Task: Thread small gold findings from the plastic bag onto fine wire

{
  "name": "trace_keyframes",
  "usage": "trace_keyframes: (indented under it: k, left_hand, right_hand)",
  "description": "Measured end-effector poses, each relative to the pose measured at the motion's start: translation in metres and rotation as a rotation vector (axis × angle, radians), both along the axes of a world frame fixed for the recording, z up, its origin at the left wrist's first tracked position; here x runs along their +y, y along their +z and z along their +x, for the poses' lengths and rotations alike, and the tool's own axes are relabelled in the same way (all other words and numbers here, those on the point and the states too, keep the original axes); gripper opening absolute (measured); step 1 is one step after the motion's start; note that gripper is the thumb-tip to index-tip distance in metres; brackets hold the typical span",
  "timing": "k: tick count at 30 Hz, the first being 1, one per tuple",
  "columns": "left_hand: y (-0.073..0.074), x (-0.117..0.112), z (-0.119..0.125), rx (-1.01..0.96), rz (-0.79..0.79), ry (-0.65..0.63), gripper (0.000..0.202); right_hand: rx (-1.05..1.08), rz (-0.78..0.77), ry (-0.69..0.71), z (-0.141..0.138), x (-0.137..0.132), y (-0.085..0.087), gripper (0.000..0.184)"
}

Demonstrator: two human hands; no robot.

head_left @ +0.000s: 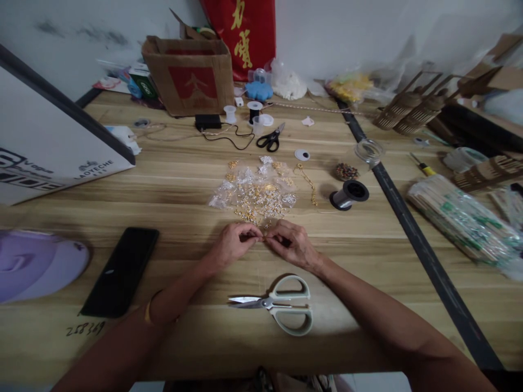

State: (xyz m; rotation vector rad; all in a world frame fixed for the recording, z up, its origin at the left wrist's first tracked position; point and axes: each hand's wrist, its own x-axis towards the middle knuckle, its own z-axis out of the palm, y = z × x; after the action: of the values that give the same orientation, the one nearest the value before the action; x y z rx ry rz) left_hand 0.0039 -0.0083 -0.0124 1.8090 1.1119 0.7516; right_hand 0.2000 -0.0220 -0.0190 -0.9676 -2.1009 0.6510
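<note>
My left hand and my right hand meet fingertip to fingertip above the wooden table, both in a pinch. Whatever lies between the fingers is too small to name; a faint thin line seems to hang below them. Just beyond is a loose pile of gold and silver jewelry findings, partly in small clear bags. A gold chain lies to the pile's right. Pale-handled scissors rest closer to me, blades pointing left.
On the right stand a spool of thin line, a jar of beads and bagged sticks. A black phone and a purple object lie left. Black scissors and a paper bag are farther back.
</note>
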Motion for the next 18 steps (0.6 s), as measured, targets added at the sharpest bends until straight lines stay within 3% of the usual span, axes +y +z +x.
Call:
trace_keyframes:
  k: [18]
  left_hand:
    - [0.0022,0.0004,0.0003,0.010,-0.023,0.015,0.004]
  right_hand:
    - [0.012,0.011,0.016,-0.0007,0.0006,0.0012,0.011]
